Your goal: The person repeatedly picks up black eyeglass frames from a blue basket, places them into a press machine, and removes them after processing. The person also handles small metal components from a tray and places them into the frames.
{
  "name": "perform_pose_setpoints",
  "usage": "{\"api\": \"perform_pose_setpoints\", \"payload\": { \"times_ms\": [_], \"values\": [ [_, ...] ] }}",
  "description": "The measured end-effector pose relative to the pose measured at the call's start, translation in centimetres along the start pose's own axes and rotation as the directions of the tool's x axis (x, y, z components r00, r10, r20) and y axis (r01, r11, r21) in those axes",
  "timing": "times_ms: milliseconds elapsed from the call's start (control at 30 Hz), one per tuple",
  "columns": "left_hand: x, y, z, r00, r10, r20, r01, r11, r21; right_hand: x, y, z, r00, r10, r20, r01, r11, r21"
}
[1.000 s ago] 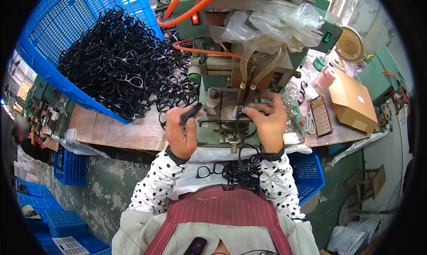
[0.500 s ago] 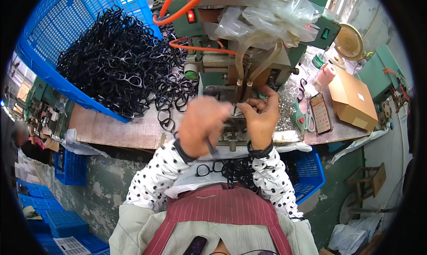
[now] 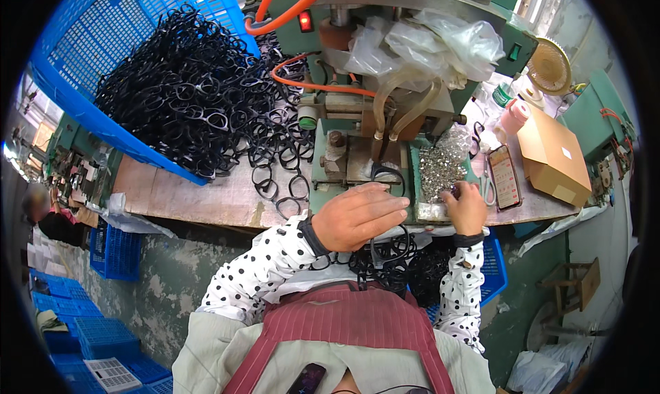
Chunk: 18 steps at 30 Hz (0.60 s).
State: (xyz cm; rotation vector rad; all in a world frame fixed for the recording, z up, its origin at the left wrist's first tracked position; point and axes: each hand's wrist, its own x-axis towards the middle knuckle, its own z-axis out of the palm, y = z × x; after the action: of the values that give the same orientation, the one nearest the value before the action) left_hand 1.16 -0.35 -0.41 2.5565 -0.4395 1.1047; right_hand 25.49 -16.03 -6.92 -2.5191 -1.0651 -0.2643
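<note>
- The green press machine stands at the middle of the wooden surface, and everything else sits around it.
- The left hand hovers palm-down at the machine's front edge, fingers held close together and curled over a black spectacle frame that lies on the machine's bed; whether they actually pinch it, I cannot tell.
- The right hand is just right of that, at the near end of the tray of small metal parts fixed to the machine's right side, its fingers bunched down into the parts.
- Below the machine's front, against the person's apron, hangs a tangle of black frames.
- Left of the machine, a tilted blue crate spills a big heap of black frames onto the surface, with a few loose frames reaching the machine's base.
- An orange hose loops across the machine's left face.
- Right of the machine lie a phone and a cardboard box, side by side.
</note>
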Motion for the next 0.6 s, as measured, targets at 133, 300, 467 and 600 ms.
{"api": "perform_pose_setpoints", "payload": {
  "times_ms": [133, 300, 467, 600],
  "values": [
    [0.1, 0.0, 0.0, 1.0, 0.003, 0.005, -0.003, 0.999, -0.048, 0.8, 0.7, 3.0, 0.976, -0.006, -0.218, 0.055, 0.974, 0.218],
    [-0.7, 1.6, 0.0, 0.995, -0.078, -0.068, 0.086, 0.989, 0.123, 1.5, 0.7, 3.5, 0.963, 0.191, -0.189, -0.027, 0.767, 0.641],
    [-6.7, 0.3, -0.3, 0.928, -0.24, -0.284, 0.324, 0.897, 0.301, 1.0, 0.9, 3.6, 0.95, 0.263, -0.168, -0.063, 0.69, 0.721],
    [-12.2, -5.0, -3.5, 0.831, -0.487, -0.269, 0.539, 0.586, 0.605, 0.9, 0.2, 2.7, 0.943, 0.317, -0.102, -0.111, 0.589, 0.8]
  ]
}}
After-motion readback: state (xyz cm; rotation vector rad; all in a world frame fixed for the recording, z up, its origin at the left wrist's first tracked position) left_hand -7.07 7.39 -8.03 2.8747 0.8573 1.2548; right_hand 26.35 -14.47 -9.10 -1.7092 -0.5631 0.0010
